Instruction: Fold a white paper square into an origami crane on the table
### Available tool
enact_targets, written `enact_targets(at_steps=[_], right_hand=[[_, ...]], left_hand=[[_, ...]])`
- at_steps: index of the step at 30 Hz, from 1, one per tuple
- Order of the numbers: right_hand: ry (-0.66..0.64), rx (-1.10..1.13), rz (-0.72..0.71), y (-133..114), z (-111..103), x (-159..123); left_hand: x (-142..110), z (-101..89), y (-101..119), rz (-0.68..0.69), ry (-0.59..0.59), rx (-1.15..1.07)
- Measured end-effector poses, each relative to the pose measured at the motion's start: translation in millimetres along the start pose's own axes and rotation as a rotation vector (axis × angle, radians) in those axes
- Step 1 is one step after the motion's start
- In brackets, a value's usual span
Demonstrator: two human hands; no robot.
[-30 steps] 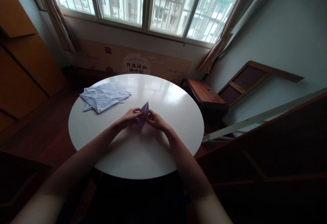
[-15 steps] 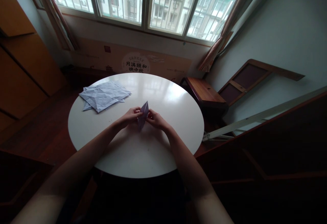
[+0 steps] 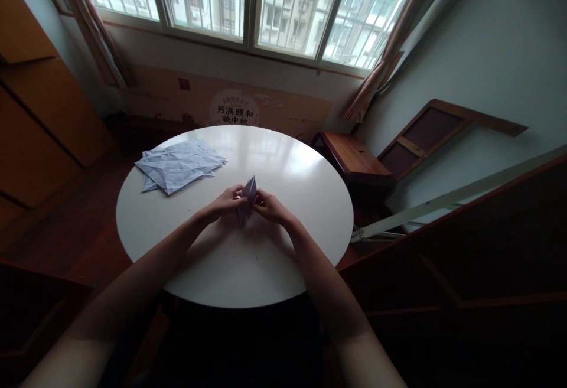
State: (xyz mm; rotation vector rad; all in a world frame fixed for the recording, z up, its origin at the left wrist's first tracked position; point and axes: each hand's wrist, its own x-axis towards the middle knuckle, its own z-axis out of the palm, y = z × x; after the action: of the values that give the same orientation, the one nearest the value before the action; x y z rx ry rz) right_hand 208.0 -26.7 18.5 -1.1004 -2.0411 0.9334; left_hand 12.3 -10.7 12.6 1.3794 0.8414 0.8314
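Note:
Between my two hands, over the middle of the white round table [image 3: 221,276], is a folded paper [image 3: 250,189], pale purple-grey, narrow and pointed at both its upper and lower ends. My left hand [image 3: 228,201] pinches its left side, thumb across the front. On the right side my right hand [image 3: 269,206] has its fingertips closed on the edge. Fingers partly cover the middle of the paper. A pile of creased, unfolded paper sheets [image 3: 181,163] lies at the table's far left.
Beyond the table's right side stands a wooden stool or bench [image 3: 354,155]. A wooden panel [image 3: 425,134] leans on the right wall. Barred windows [image 3: 292,10] and a printed cardboard strip [image 3: 274,101] are behind; orange cabinets [image 3: 39,110] stand left.
Both hands keep hold of the folded paper in nearly the same place. My left thumb has shifted slightly over its front. The whole view has moved a little.

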Motion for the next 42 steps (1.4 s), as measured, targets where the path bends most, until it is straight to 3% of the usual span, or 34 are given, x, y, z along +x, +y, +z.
enact_targets(at_steps=[42], right_hand=[[-0.007, 0.016, 0.021, 1.7, 1.9, 0.5]], left_hand=[[-0.1, -1.9, -0.6, 0.046, -0.042, 0.075]])
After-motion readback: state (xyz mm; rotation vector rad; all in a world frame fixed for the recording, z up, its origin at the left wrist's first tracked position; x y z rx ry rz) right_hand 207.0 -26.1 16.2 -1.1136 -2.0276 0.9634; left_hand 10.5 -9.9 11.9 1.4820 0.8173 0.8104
